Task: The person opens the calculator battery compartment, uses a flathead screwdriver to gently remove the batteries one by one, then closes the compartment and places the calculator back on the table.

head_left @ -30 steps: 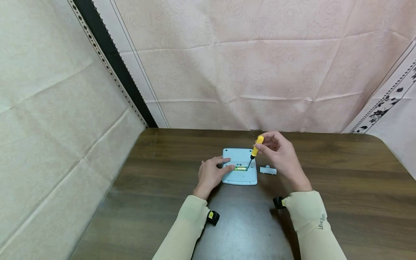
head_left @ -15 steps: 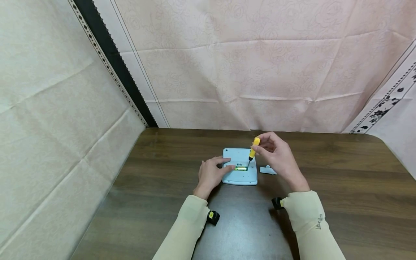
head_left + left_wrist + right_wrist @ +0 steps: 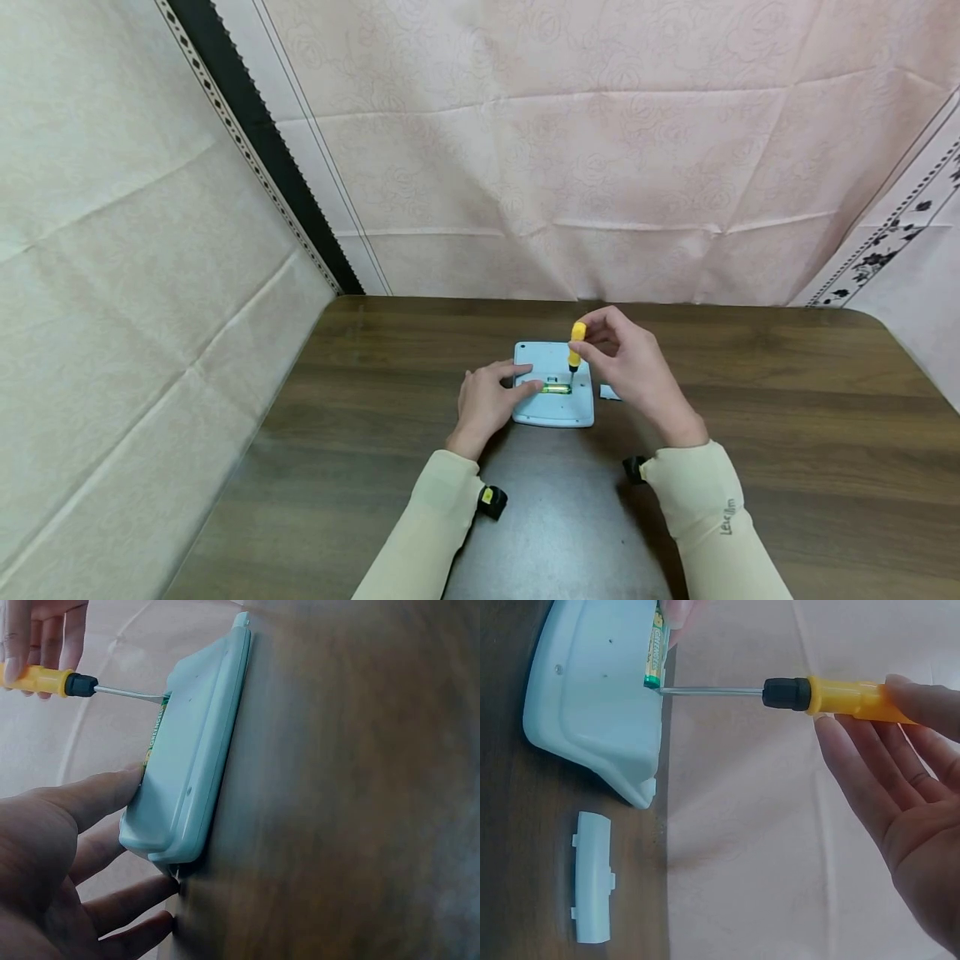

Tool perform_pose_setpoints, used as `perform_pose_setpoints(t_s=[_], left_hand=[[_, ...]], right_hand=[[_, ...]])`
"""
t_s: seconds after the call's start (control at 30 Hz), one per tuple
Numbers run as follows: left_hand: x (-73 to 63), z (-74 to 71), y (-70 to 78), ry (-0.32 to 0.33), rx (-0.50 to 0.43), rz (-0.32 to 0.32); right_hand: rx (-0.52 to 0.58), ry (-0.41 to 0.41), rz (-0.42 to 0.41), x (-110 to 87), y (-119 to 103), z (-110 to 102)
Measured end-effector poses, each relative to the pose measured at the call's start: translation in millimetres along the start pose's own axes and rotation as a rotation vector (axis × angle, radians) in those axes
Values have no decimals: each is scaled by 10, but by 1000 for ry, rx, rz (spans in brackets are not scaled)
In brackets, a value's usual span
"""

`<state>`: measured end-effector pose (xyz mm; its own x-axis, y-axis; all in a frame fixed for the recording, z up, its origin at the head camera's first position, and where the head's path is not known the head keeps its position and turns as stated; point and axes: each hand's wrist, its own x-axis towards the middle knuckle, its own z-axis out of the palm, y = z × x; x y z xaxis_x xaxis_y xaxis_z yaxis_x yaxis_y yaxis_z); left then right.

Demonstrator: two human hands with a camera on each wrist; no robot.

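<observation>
A pale blue flat device [image 3: 555,411] lies with its battery slot up on the wooden table; its exact kind is hidden. In the slot sits a green and gold battery [image 3: 656,649]. My left hand [image 3: 486,406] rests at the device's left side, thumb against the battery's left end and index finger laid across the casing. With fingertips and thumb, my right hand [image 3: 637,371] holds a yellow-handled screwdriver [image 3: 577,343] steeply over the slot. Its tip meets the battery's right end in the right wrist view. To the device's right lies a pale blue battery cover [image 3: 593,877], partly hidden by my right hand in the head view.
The brown wooden table [image 3: 345,450] ends at a far edge just beyond the device. A pale patterned cloth [image 3: 600,150] hangs behind it, with another cloth [image 3: 135,275] along the left side.
My right hand and the screwdriver handle have swung left, bringing the screwdriver more upright, while its tip stays at the battery's right end. More of the cover is now hidden. My left hand has stayed put.
</observation>
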<state>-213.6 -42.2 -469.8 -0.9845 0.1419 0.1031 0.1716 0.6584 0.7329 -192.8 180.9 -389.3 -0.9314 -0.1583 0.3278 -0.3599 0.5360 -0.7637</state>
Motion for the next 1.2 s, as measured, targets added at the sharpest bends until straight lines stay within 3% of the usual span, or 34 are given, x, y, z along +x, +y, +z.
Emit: perform_pose_setpoints(t_s=[0.2,0.67,1.2], left_hand=[[1,0,1,-2,-1,-7],[-13,-10,16,12,-23,-3],[-21,-9,22,11,-24,-4]], right_hand=[[-19,4,-35,4,-26,27],[52,40,67,13,112,-55],[148,49,83,8,257,-65]])
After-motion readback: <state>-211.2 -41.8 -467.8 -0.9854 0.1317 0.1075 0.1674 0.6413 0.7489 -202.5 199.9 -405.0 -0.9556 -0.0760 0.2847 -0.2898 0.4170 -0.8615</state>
